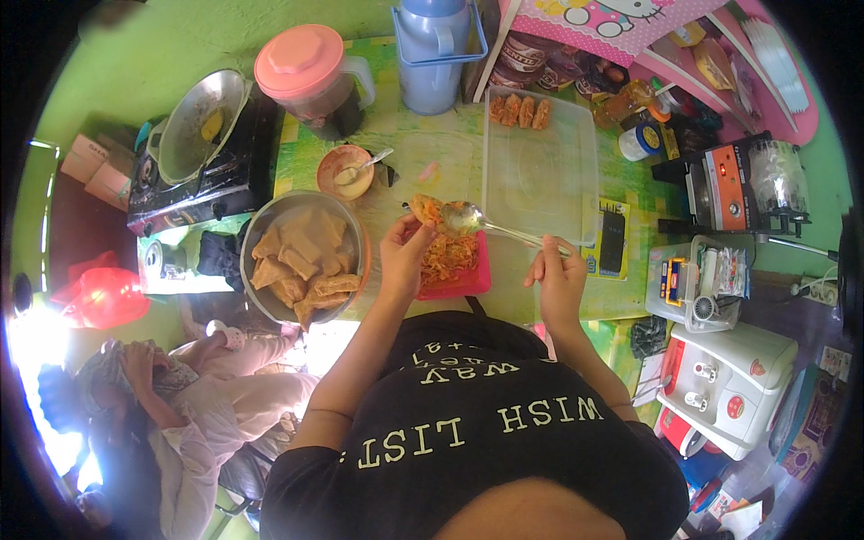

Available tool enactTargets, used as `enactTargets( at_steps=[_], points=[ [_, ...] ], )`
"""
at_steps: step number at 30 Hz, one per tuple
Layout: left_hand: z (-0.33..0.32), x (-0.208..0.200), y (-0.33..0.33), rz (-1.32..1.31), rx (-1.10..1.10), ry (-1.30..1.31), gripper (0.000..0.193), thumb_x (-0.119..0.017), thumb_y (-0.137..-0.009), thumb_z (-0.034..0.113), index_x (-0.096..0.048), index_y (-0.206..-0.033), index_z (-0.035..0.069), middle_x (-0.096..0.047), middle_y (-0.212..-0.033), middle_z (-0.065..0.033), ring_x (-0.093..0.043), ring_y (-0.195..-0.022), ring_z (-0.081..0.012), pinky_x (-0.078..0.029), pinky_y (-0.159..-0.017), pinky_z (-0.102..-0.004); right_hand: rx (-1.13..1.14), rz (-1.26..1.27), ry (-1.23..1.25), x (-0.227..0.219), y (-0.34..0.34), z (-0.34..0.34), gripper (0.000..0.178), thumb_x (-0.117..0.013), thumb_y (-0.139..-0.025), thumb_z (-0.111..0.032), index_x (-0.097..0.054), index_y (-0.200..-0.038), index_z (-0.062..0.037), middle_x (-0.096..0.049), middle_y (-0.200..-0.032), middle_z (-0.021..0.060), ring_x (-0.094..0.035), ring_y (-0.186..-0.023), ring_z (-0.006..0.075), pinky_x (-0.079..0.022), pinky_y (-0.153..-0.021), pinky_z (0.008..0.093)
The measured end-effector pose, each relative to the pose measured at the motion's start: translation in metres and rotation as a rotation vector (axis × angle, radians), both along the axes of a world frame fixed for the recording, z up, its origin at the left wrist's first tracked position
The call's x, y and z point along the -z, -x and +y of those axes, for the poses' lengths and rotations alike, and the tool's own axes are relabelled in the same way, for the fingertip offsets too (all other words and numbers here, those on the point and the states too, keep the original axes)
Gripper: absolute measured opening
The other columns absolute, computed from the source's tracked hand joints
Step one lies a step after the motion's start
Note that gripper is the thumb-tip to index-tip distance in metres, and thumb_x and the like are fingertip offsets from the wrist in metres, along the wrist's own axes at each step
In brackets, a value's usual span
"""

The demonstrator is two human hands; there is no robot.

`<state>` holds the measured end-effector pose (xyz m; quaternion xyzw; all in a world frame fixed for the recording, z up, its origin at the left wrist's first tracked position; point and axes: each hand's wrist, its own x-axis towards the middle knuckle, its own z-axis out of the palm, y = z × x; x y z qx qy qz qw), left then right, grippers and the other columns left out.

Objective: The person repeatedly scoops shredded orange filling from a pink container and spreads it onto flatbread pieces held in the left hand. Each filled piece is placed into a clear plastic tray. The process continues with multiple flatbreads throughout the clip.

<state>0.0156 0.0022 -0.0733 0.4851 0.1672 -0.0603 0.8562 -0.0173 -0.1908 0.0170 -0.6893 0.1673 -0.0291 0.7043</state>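
Note:
My left hand [404, 254] pinches a piece of fried tofu [421, 209] with orange filling showing at its opening. Between the fingers of my right hand [560, 279] is the handle of a metal spoon [508, 231]; its bowl lies right against the tofu piece. Just below both is a pink container [480, 281] of shredded orange vegetable filling [450, 258]. To the left stands a metal basin [359, 236] full of brown fried tofu pieces [306, 243]. Several stuffed pieces [520, 112] line the far end of a clear plastic box [531, 193] on the right.
A small bowl [335, 160] of pale paste with a spoon sits behind the basin. Farther back are a pink-lidded jug [300, 56] and a blue thermos [430, 63]. A stove [193, 184] bears a wok [200, 117] at left. A phone [613, 238] lies right; another person [225, 387] sits lower left.

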Motion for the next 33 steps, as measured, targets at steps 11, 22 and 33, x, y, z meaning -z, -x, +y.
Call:
enactTargets(
  at_steps=[11,22,33],
  points=[
    [0.001,-0.012,0.004,-0.019,0.073,-0.030,0.025,-0.057,-0.084,0.008,-0.052,-0.106,-0.004,-0.056,-0.098,-0.0060,-0.054,-0.089,-0.0127,-0.043,-0.081,-0.0265,-0.162,-0.221,0.342,0.001,0.009,0.013,0.025,-0.044,-0.092,-0.012,-0.055,-0.078,0.0037,-0.045,-0.049,0.0011,-0.044,-0.043,0.0058,-0.034,-0.042,0.0200],
    [0.000,-0.008,0.001,-0.019,0.027,0.007,0.023,-0.057,-0.084,0.006,-0.053,-0.104,-0.003,-0.056,-0.096,-0.0054,-0.054,-0.087,-0.0121,-0.044,-0.079,-0.0249,-0.151,-0.384,0.505,-0.008,0.017,0.009,0.012,-0.052,-0.084,-0.006,-0.058,-0.083,0.0042,-0.050,-0.053,0.0080,-0.049,-0.044,0.0124,-0.037,-0.043,0.0243],
    [-0.002,-0.015,0.002,-0.005,0.055,0.045,0.023,-0.056,-0.084,0.007,-0.053,-0.104,-0.002,-0.055,-0.098,-0.0045,-0.053,-0.089,-0.0119,-0.043,-0.079,-0.0256,-0.201,-0.467,0.518,0.009,0.015,0.011,0.018,-0.049,-0.088,-0.008,-0.058,-0.089,0.0074,-0.050,-0.054,0.0037,-0.049,-0.047,0.0070,-0.036,-0.043,0.0197]
  ],
)
